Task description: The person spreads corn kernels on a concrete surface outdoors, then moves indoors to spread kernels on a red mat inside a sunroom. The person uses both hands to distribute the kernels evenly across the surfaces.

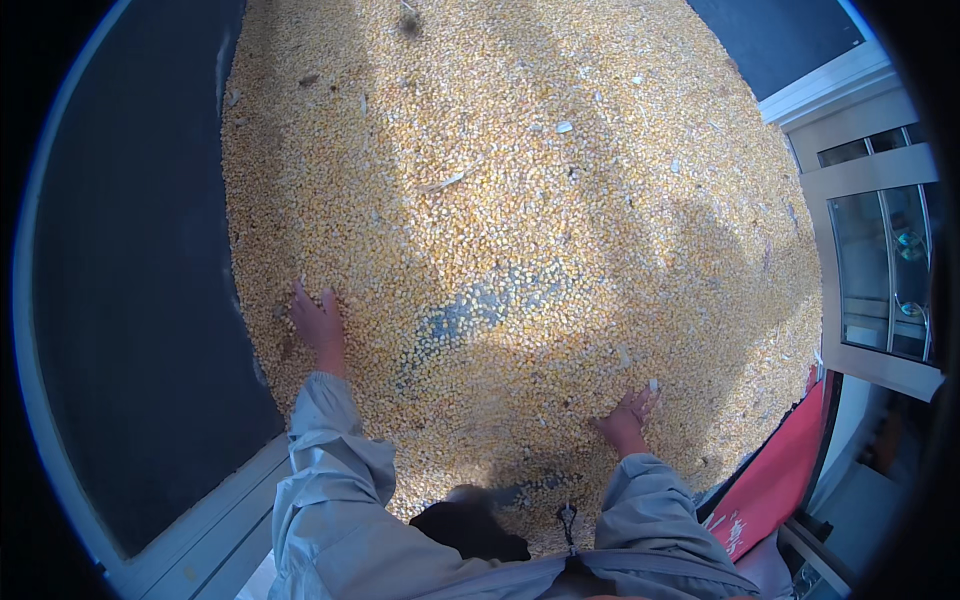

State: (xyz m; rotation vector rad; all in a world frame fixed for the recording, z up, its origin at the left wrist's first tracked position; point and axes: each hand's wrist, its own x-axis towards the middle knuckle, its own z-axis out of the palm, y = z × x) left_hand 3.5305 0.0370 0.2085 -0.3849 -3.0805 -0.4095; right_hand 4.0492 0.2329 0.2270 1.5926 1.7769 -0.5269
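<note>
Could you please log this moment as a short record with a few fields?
setting: dark sheet spread under a wide layer of maize kernels
left hand: flat on the kernels, fingers spread
right hand: flat on the kernels, near the layer's edge
bare patch: thin spot between the hands, dark sheet showing
debris: pale husk bits scattered among the kernels

A broad bed of loose yellow corn kernels [520, 200] lies spread over a dark mat [130, 330], thinned to a bare patch [480, 305] near the mat's middle.
</note>
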